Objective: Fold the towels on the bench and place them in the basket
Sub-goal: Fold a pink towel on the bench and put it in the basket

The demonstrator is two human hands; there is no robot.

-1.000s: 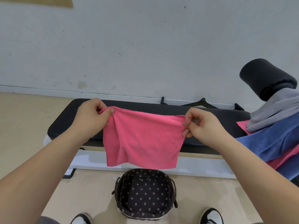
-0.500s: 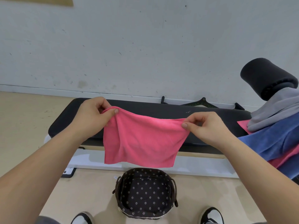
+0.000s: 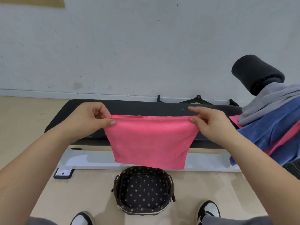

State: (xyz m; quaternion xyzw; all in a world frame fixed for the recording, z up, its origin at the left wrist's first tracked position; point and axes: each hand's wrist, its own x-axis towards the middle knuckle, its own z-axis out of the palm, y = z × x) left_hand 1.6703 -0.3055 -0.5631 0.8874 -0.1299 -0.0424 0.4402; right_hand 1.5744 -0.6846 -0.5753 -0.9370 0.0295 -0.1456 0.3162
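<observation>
While the thumb and curled fingers (image 3: 112,122) of the left hand (image 3: 90,117) pinch one upper corner of the pink towel (image 3: 151,140), those of the right hand (image 3: 212,124) pinch the other, with the index finger extended above the edge. Half a second ago the upper edge sagged between the hands; it is now drawn taut and level, and layers show along it. This suggests the first fold has been squared and the cloth is ready for a further fold.

The towel hangs in the air before the front edge of the bench (image 3: 146,108), above the basket (image 3: 171,181); whether its lower hem touches the rim cannot be told.

Count: two hands; one held towel; one bench; one basket, with no towel in it yet. At the right lies a heap showing one grey towel (image 3: 272,101), blue cloth (image 3: 267,132) and pink cloth (image 3: 233,119); the number of pieces cannot be told.
</observation>
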